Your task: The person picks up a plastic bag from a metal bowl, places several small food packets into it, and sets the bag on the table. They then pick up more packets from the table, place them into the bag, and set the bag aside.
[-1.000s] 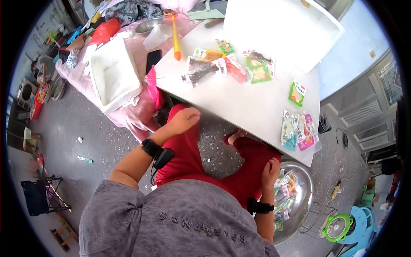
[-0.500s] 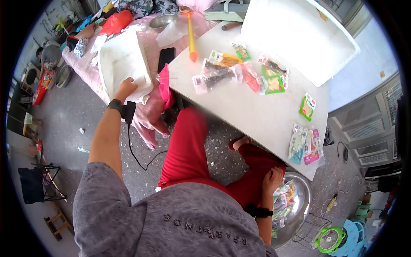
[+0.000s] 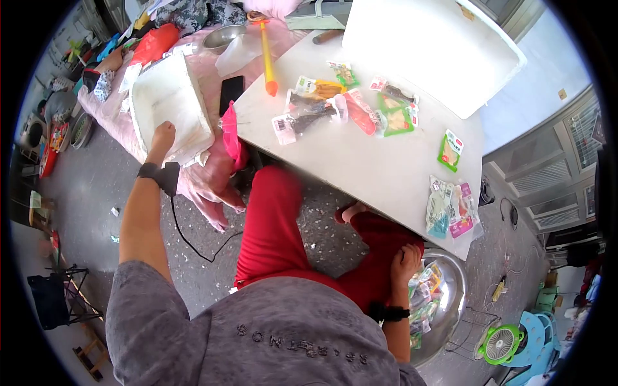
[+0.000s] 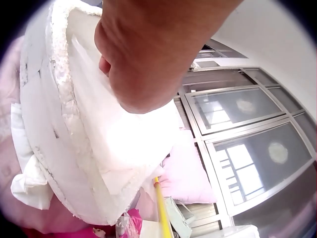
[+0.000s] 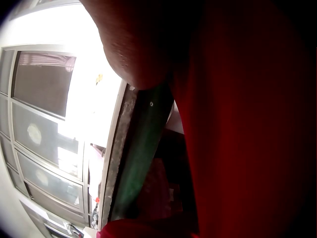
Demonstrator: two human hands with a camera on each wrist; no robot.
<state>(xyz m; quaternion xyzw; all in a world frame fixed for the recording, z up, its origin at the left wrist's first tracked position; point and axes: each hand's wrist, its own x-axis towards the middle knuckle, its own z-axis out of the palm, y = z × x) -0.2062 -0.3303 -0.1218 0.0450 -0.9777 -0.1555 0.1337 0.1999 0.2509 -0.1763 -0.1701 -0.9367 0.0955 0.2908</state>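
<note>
My left hand (image 3: 163, 137) is over the white foam box (image 3: 197, 103) at the left, its fingers curled in and nothing visible in them. In the left wrist view the same hand (image 4: 143, 64) looks like a fist above the box's pale interior, close to the rough rim (image 4: 62, 84). On the red-trousered knee near the table corner rests my right hand (image 3: 406, 262), fingers relaxed and holding nothing. The right wrist view shows only a dark part of that hand (image 5: 133, 49) against the red trouser leg (image 5: 237, 129).
Several sealed food packets (image 3: 396, 119) lie on the white table (image 3: 347, 161), beside a large upright white foam box (image 3: 431, 51). A metal basin (image 3: 454, 289) of packets stands below the right corner. A phone (image 3: 232, 91) and yellow stick (image 3: 266, 61) lie near the left edge.
My left hand has moved from above the left knee out to the left, first to the foam box's near edge, now further over its inside. The right hand stays on the knee.
</note>
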